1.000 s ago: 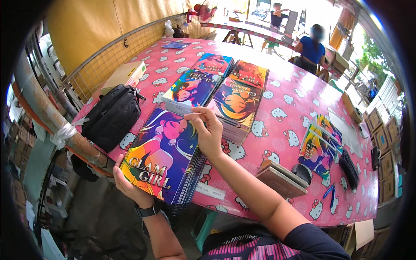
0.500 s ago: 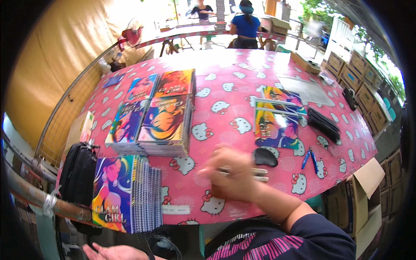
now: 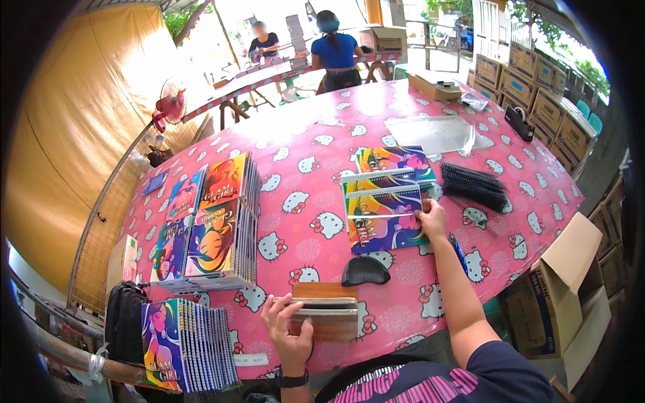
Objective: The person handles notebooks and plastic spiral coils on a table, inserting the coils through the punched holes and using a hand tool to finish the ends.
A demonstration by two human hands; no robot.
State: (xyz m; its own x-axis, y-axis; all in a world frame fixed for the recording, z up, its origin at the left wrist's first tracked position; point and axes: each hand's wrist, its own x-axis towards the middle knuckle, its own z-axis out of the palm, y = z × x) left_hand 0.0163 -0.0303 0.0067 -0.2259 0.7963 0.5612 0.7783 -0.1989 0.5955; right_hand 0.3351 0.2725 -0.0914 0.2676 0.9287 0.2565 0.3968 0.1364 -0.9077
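Note:
My left hand (image 3: pixel 287 332) grips the left end of a wooden block with metal bars (image 3: pixel 329 309), thumb on the near side and fingers on the far side. At the right edge of a colourful notebook cover (image 3: pixel 386 232), my right hand (image 3: pixel 431 218) pinches with thumb and fingers. That cover lies overlapped with other covers (image 3: pixel 390 160) that have punched white edges. Black spiral binding coils (image 3: pixel 474 187) lie in a bundle right of them. Between block and covers sits a black curved object (image 3: pixel 366 270). Blue-handled pliers (image 3: pixel 458 252) are partly hidden by my right forearm.
Stacks of spiral notebooks (image 3: pixel 213 238) stand on the left, with another row (image 3: pixel 201 349) at the near left corner beside a black bag (image 3: pixel 126 322). A clear plastic sheet (image 3: pixel 430 134) and tape dispenser (image 3: pixel 519 123) lie farther back. An open carton (image 3: pixel 557 295) stands at right. Two people work beyond.
My right hand has left the wooden block and reached forward to the notebook cover. My left hand has come up from the lower left onto the block. The view has shifted.

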